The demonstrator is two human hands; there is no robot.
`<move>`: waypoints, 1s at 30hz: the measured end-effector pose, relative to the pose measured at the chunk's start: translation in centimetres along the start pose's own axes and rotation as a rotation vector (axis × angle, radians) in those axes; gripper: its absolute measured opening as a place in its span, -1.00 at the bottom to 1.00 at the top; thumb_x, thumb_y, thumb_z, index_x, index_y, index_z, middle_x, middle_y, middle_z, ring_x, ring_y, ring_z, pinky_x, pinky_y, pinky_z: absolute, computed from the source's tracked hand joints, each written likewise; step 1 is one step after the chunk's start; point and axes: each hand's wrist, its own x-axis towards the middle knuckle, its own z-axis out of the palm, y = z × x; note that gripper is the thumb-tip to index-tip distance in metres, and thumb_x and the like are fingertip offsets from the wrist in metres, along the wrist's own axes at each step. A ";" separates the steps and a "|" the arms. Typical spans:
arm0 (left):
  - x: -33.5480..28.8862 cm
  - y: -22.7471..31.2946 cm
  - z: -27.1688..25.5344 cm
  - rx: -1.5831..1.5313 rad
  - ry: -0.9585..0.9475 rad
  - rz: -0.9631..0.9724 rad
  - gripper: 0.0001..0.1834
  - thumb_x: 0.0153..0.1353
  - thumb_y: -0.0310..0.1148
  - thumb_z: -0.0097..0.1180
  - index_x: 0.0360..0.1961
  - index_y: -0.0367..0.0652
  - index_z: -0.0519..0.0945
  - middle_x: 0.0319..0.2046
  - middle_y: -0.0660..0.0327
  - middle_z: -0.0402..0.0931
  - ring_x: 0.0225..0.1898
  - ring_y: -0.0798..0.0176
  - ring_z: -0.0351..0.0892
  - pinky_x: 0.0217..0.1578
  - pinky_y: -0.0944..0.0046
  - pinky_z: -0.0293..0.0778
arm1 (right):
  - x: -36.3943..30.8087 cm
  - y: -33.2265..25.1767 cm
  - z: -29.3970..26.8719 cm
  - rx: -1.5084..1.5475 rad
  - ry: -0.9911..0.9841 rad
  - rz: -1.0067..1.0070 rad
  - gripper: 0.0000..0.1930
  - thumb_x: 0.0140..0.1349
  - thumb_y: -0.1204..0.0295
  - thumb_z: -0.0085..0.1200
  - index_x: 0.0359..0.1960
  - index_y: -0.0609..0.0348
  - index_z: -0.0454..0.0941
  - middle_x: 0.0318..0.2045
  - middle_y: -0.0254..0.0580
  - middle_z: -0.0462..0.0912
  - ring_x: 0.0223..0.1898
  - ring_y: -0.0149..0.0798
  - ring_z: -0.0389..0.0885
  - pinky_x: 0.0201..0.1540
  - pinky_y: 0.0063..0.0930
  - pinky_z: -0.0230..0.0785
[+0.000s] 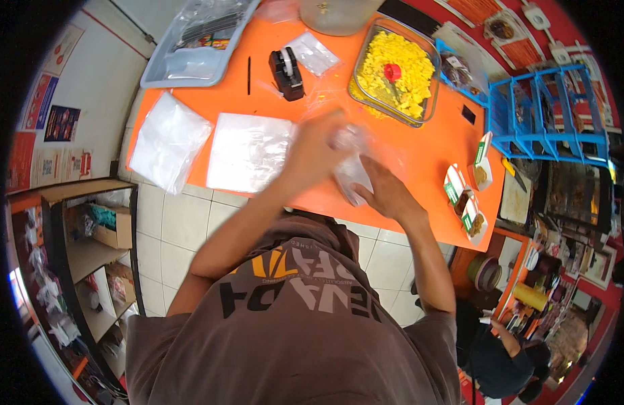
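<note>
A clear plastic bag (353,177) lies between my two hands near the front edge of the orange table. My right hand (387,190) has its thumb and fingers closed on the bag's right side. My left hand (316,150) is smeared by motion at the bag's upper left, so its fingers cannot be made out. Whatever the bag contains is blurred too. Just left of my left hand is a stack of clear plastic bags (248,154), and a second stack of bags (169,143) lies farther left.
Beyond my hands stands a glass dish (420,123) of yellow crumbly food with a red-topped scoop (392,73). A black tape dispenser (286,74) and a blue-grey tray (180,76) are at the back. Small food boxes (482,172) stand right, near a blue rack (501,128).
</note>
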 end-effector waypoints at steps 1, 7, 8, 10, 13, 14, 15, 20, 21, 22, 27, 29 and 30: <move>1.0 -0.5 -1.4 0.064 0.068 -0.036 -0.80 0.17 -0.51 0.24 -0.27 -0.17 0.43 -0.45 0.37 0.43 -0.39 0.54 0.40 -0.48 0.44 0.41 | -1.5 -0.3 -1.2 -0.041 -0.114 0.023 -0.50 0.33 0.16 0.16 0.12 0.32 0.49 0.02 0.15 0.63 0.10 0.11 0.57 0.18 -0.05 0.37; 2.9 1.8 -6.7 0.021 -0.249 -0.211 -0.85 0.23 -0.55 0.08 -0.20 -0.15 0.43 -0.53 0.39 0.43 -0.47 0.53 0.40 -0.47 0.44 0.35 | -5.9 -1.9 -9.6 -0.411 -0.096 -0.323 -0.79 0.09 0.41 0.27 -0.26 0.17 0.60 -0.34 -0.20 0.65 -0.24 -0.05 0.64 -0.17 -0.20 0.46; 2.8 2.6 -6.6 0.045 -0.361 -0.227 -0.85 0.23 -0.56 0.07 -0.19 -0.15 0.43 -0.50 0.38 0.46 -0.44 0.52 0.43 -0.45 0.44 0.35 | -5.5 -1.7 -10.8 -0.377 -0.011 -0.401 -0.80 0.06 0.42 0.28 -0.27 0.15 0.60 -0.37 -0.24 0.62 -0.28 -0.07 0.62 -0.21 -0.24 0.45; 2.1 3.8 -5.3 0.072 -0.481 -0.157 -0.81 0.23 -0.57 0.06 -0.14 -0.18 0.44 -0.39 0.35 0.52 -0.36 0.48 0.48 -0.35 0.44 0.38 | -4.0 -1.3 -12.0 -0.254 0.170 -0.519 -0.79 0.12 0.45 0.27 -0.20 0.13 0.57 -0.35 -0.22 0.60 -0.26 -0.05 0.62 -0.18 -0.35 0.46; 1.3 4.5 -1.6 -0.058 -0.435 0.027 -0.69 0.19 -0.59 0.10 -0.02 -0.22 0.46 -0.17 0.22 0.55 -0.17 0.40 0.54 -0.13 0.38 0.44 | 0.6 -2.2 -8.3 0.379 0.528 -0.420 -0.69 0.25 0.43 0.23 0.02 0.17 0.56 -0.14 -0.14 0.66 -0.11 -0.13 0.67 0.00 -0.33 0.48; 0.9 4.2 -0.4 -0.195 -0.372 0.035 -0.65 0.19 -0.58 0.13 0.02 -0.23 0.46 -0.10 0.15 0.55 -0.10 0.35 0.56 -0.05 0.33 0.46 | 2.1 -2.8 -7.1 0.585 0.508 -0.391 -0.65 0.26 0.42 0.22 0.08 0.17 0.55 -0.10 -0.12 0.68 -0.08 -0.14 0.68 0.04 -0.32 0.47; 0.4 3.6 0.3 -0.343 -0.305 0.058 -0.60 0.18 -0.57 0.17 0.07 -0.24 0.46 -0.02 0.07 0.54 -0.02 0.31 0.58 0.04 0.28 0.48 | 2.4 -2.6 -6.9 0.772 0.418 -0.353 -0.64 0.27 0.42 0.21 0.10 0.17 0.55 -0.07 -0.11 0.69 -0.04 -0.16 0.67 0.07 -0.31 0.46; -4.7 -4.3 1.3 0.126 0.285 0.476 -0.15 0.00 -0.10 0.46 0.22 -0.29 0.33 0.06 0.07 0.39 0.14 0.06 0.44 0.24 0.02 0.35 | 2.1 -0.6 -8.3 0.750 0.114 -0.209 -0.69 0.28 0.41 0.20 0.05 0.15 0.59 -0.01 -0.14 0.69 0.09 -0.18 0.62 0.15 -0.24 0.42; -4.6 -6.6 2.6 0.090 0.275 0.412 -0.14 0.01 -0.05 0.45 0.22 -0.30 0.34 0.05 0.06 0.40 0.14 0.06 0.44 0.24 0.01 0.33 | 1.7 -0.3 -8.7 0.737 0.102 -0.164 -0.71 0.27 0.41 0.20 0.03 0.13 0.61 -0.02 -0.15 0.69 0.08 -0.16 0.62 0.14 -0.22 0.42; -4.3 -8.8 4.3 0.043 0.261 0.403 -0.14 0.03 0.00 0.44 0.21 -0.30 0.35 0.05 0.05 0.40 0.14 0.05 0.43 0.25 0.00 0.32 | 1.4 -0.3 -8.9 0.669 0.131 -0.253 -0.73 0.25 0.43 0.20 -0.02 0.13 0.62 -0.06 -0.15 0.69 0.05 -0.15 0.62 0.12 -0.22 0.42; -4.0 -15.3 14.0 0.109 0.219 0.060 -0.16 0.15 0.19 0.32 0.17 -0.30 0.39 -0.02 0.07 0.44 0.12 0.07 0.42 0.26 -0.03 0.28 | 1.0 -4.1 -4.7 0.266 0.127 -0.666 -0.80 0.08 0.43 0.26 -0.23 0.10 0.67 -0.24 -0.10 0.67 -0.06 -0.04 0.58 0.10 -0.19 0.40; -4.1 -15.9 15.8 0.213 0.193 -0.162 -0.25 0.20 0.17 0.26 0.12 -0.29 0.42 -0.07 0.08 0.45 0.04 0.07 0.43 0.20 0.00 0.32 | 1.0 -6.7 -2.3 0.070 0.044 -0.745 -0.77 0.06 0.39 0.28 -0.23 0.12 0.68 -0.22 -0.09 0.67 -0.03 -0.02 0.56 0.12 -0.15 0.37; -4.3 -15.7 16.1 0.137 0.173 -0.151 -0.29 0.23 0.16 0.23 0.09 -0.28 0.44 -0.10 0.09 0.46 0.01 0.06 0.44 0.17 0.01 0.34 | 0.9 -7.8 -1.3 0.014 0.039 -0.744 -0.74 0.06 0.38 0.29 -0.20 0.12 0.67 -0.20 -0.09 0.67 -0.02 -0.02 0.55 0.12 -0.13 0.37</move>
